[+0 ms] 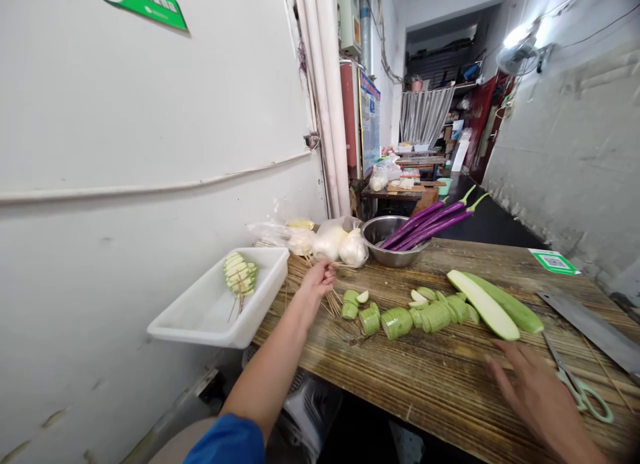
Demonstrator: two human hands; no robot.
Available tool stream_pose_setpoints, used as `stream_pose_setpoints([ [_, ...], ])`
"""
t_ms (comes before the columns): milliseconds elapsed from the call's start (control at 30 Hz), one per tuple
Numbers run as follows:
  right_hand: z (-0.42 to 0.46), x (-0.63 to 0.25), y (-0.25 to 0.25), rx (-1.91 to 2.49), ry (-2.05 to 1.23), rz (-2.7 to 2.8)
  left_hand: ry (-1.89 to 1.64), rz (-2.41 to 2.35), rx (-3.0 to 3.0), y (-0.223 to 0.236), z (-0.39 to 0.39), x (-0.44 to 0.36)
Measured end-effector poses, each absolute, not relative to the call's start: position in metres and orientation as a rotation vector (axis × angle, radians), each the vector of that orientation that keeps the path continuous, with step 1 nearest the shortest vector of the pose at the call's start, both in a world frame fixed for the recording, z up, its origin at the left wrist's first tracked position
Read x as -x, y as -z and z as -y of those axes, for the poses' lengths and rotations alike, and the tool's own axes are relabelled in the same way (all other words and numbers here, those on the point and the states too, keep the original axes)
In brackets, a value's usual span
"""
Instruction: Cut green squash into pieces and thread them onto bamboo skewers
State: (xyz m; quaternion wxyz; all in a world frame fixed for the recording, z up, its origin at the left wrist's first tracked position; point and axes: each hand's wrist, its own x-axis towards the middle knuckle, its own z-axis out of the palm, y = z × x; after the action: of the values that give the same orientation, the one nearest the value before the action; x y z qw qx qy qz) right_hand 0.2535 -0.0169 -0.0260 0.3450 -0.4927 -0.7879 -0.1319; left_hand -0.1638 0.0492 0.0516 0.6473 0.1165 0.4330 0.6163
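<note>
My left hand (319, 281) is closed in a pinch above a bundle of thin bamboo skewers (331, 303); a skewer appears to stick out to the right from its fingertips. Just right of it, thick green zucchini slices (397, 323) run in a row across the wooden table (400, 377). My right hand (537, 391) hovers or rests low on the right, fingers stretched and holding nothing. Beyond its fingertips lies a zucchini half (484, 304), pale cut face up, against another green piece (510, 307). Green-handled scissors (575, 384) lie beside this hand.
A white tub (200, 311) at left holds skewered zucchini slices (240, 274). Bagged pale items (335, 241) and a steel bowl (390, 251) with long purple eggplants (433, 223) stand at the back. A cleaver (595, 331) lies at far right. The wall (125, 251) borders the left.
</note>
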Motion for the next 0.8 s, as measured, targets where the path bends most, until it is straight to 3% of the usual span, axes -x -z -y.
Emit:
stream_pose_setpoints([
  [433, 0.035, -0.193, 0.045, 1.134, 0.021, 2.265, -1.502, -0.755, -0.12, -0.073, -0.049, 0.154],
  [800, 0.042, -0.184, 0.038, 1.078, -0.104, 2.374, -1.446, -0.83, -0.069, -0.019, -0.042, 0.095],
])
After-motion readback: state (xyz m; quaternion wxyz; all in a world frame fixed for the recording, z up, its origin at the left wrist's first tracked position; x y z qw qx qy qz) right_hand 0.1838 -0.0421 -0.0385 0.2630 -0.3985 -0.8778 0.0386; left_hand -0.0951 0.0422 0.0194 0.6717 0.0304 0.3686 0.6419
